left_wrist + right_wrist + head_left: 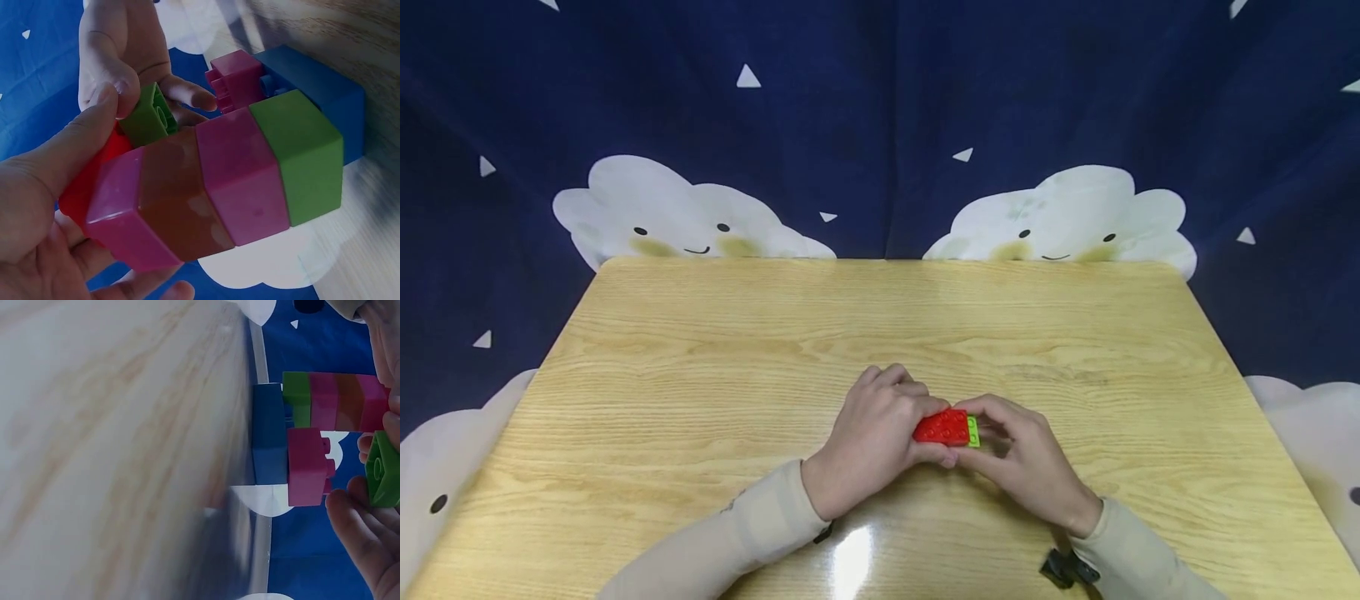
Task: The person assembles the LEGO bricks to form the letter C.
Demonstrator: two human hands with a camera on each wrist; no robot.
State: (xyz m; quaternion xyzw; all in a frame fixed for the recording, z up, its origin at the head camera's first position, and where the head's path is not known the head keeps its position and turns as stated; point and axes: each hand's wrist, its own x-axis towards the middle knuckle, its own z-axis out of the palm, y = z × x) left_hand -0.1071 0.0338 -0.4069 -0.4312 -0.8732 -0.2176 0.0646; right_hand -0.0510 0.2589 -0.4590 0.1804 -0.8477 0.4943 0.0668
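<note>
My left hand grips the studded red brick at the top of a toy-brick stack, thumb on the near side. Beside it my right hand pinches a light green brick between thumb and fingers. This brick is at the red one's right end, its hollow underside showing in the left wrist view. Below the red brick, that view shows a pink brick, an orange-brown brick, another pink brick and a green brick. At the bottom are a long blue brick and a separate pink brick on its studs.
The wooden table lies under both hands. A dark blue cloth with white clouds and triangles hangs behind it and shows at both sides. A small black device is at the right wrist.
</note>
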